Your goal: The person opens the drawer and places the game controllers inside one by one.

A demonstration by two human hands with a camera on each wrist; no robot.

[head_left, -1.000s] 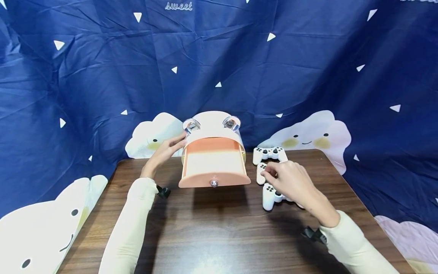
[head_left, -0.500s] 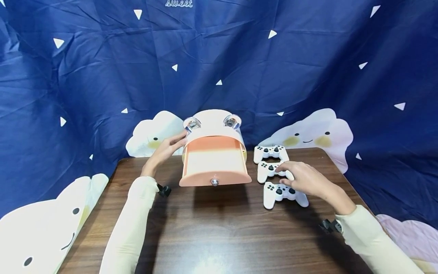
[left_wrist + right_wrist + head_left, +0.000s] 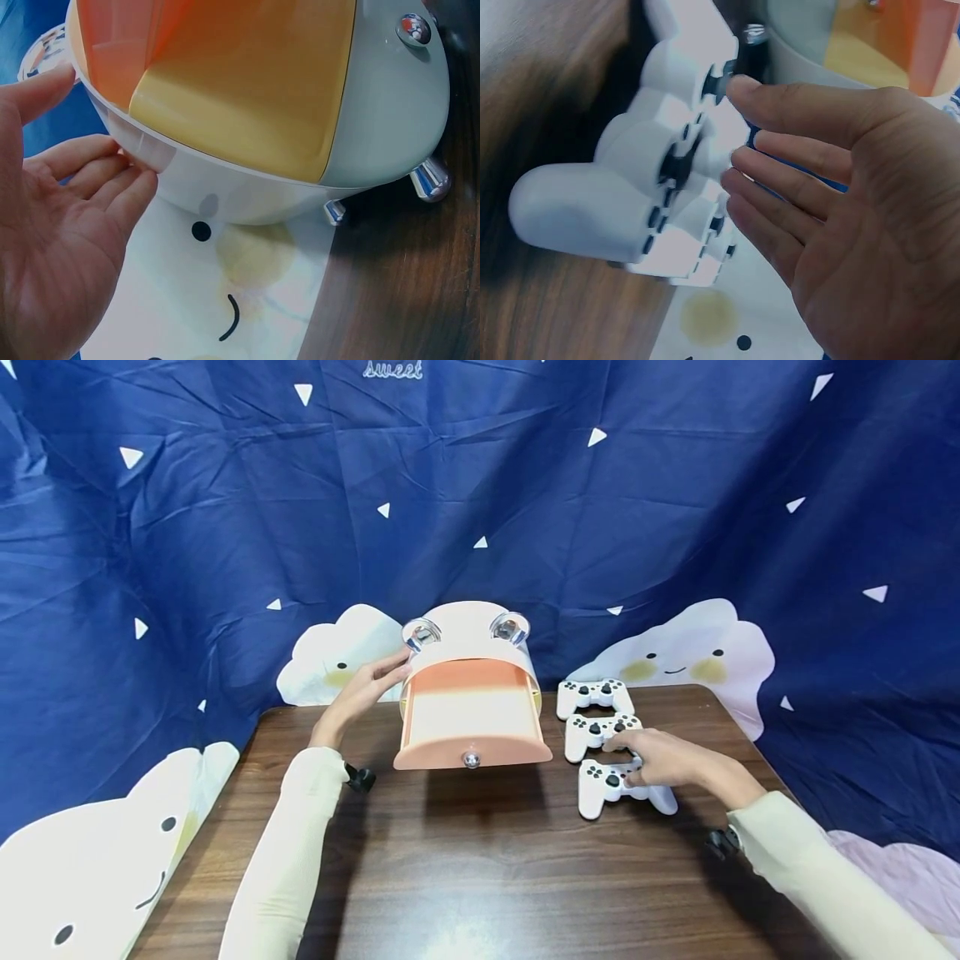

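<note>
A white rounded drawer box [image 3: 467, 639] with two silver rings on top stands at the table's back. Its peach drawer [image 3: 442, 752], with a silver ball knob, is pulled out. My left hand [image 3: 362, 691] rests its fingertips on the box's left side, fingers nearly straight. Right of the box lie three white game controllers in a column: a back one [image 3: 564, 702], a middle one [image 3: 576, 743] and a front one [image 3: 591, 799]. Above the front controller hovers my right hand [image 3: 663, 758], thumb apart from the loosely bent fingers; the right wrist view shows nothing gripped.
Below the drawer, the left wrist view shows a yellow section [image 3: 247, 105], a pale green section [image 3: 390, 112] with a silver knob, and metal feet [image 3: 430, 180]. A blue curtain [image 3: 480, 468] with white clouds hangs behind the brown wooden table [image 3: 465, 860].
My right hand has moved right and then toward the front controller, its fingers opening from a curled pose. The left hand, box and controllers look unmoved.
</note>
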